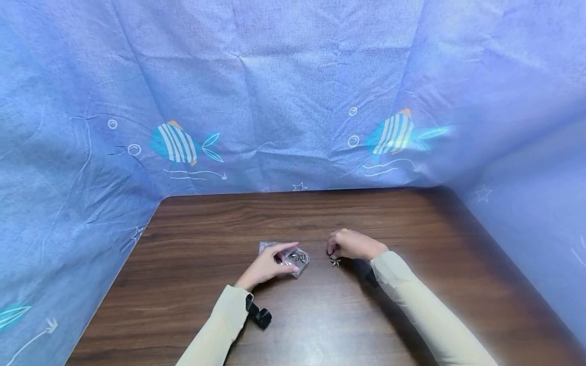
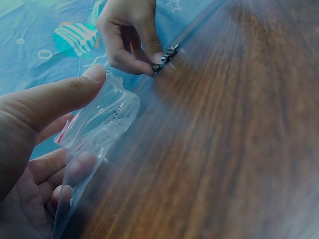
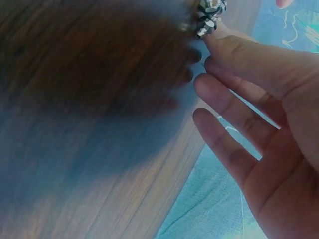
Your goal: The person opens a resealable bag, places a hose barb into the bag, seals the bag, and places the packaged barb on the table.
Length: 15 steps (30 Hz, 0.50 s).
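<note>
The desk spans the lower half of the frame, with the cloth behind it and along both sides. Below centre, the bag sits between the left hand's thumb and fingers, small pieces inside. Right of it, a loose pile lies on the desk, against the right hand.

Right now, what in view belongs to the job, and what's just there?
Job, likely:
clear bag, held in left hand
bagged metal parts
loose metal parts at right hand

Just there:
wooden table
fish-print cloth
black wrist camera
</note>
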Tool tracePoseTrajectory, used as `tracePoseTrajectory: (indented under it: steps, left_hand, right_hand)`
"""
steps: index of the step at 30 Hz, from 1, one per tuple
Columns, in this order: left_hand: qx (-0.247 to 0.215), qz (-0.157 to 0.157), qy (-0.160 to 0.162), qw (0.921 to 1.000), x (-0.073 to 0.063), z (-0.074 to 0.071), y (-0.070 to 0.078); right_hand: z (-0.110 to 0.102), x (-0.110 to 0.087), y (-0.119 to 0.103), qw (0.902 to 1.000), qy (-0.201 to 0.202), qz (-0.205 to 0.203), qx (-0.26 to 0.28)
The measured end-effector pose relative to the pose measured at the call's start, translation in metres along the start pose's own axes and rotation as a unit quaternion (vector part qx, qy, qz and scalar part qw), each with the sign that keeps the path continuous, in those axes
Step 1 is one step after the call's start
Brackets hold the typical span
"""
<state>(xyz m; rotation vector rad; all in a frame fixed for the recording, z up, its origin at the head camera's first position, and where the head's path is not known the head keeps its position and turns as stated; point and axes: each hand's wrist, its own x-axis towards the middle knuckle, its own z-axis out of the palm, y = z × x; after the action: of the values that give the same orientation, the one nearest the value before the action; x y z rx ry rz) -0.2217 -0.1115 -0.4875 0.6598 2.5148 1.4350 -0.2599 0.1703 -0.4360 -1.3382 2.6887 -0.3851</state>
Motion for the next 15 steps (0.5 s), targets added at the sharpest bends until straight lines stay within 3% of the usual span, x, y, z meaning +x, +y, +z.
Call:
tracePoseTrajectory:
  steps: [9,15]
  left_hand:
    - [0.002,0.003,0.006,1.0,-0.0003,0.0004,-0.0008]
    - [0.001,0.009,0.003,1.0,-0.0018,0.0001,0.0002]
  right_hand:
    - [0.0009,0.0006,0.0018,0.9999,0.003,-0.005,-0.011]
    - [-0.0003,0.0037,-0.0002,0.9998,0.003,0.002,0.019]
